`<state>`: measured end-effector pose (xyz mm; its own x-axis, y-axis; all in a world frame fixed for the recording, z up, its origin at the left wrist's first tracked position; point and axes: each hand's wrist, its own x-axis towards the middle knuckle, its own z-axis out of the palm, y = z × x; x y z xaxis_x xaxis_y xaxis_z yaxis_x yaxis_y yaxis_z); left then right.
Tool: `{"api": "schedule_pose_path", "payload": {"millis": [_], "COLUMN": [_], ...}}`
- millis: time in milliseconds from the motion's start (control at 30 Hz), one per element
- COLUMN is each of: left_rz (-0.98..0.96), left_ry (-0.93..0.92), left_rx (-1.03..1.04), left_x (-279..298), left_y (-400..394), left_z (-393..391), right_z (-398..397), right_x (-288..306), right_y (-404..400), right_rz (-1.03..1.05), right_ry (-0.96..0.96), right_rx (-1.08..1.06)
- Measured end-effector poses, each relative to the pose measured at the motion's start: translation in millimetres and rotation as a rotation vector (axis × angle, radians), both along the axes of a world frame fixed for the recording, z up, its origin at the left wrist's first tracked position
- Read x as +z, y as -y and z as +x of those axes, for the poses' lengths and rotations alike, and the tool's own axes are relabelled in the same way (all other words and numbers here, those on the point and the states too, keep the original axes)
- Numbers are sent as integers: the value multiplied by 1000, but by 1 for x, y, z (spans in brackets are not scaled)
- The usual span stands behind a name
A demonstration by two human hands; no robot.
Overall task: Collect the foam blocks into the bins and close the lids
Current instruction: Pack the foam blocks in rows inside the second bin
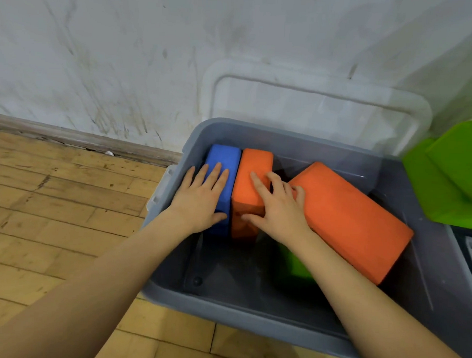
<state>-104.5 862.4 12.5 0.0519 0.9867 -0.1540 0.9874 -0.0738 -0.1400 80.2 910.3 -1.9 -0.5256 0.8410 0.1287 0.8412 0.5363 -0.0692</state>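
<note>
Standing on edge against the grey bin's [170, 292] left wall, the blue foam block [224, 162] and orange foam block [252, 177] look light, squashy and grippy, so the flat, spread left hand [201, 201] and loosely curled right hand [275, 207], neither gripping, can press their tops or pinch their broad faces.

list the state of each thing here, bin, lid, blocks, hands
bin: open, partly filled
lid: off, leaning against the wall
blue block: on edge in bin
upright orange block: on edge beside blue
large orange block: tilted
green block: underneath, mostly hidden
left hand: flat on blue
right hand: on the upright orange
</note>
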Motion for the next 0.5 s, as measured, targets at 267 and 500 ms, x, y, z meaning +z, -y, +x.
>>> {"api": "schedule_pose_path", "payload": {"millis": [267,500], "left_rz": [8,138], "left_ry": [263,297], "left_rx": [-59,-145], "left_x": [13,6], "left_y": [5,-26], "left_z": [41,100], "right_z": [87,129], "right_x": [18,0], "right_y": [14,18], "right_rz": [-98,-113], "right_ry": [-5,194], "right_rx": [-137,-195]}}
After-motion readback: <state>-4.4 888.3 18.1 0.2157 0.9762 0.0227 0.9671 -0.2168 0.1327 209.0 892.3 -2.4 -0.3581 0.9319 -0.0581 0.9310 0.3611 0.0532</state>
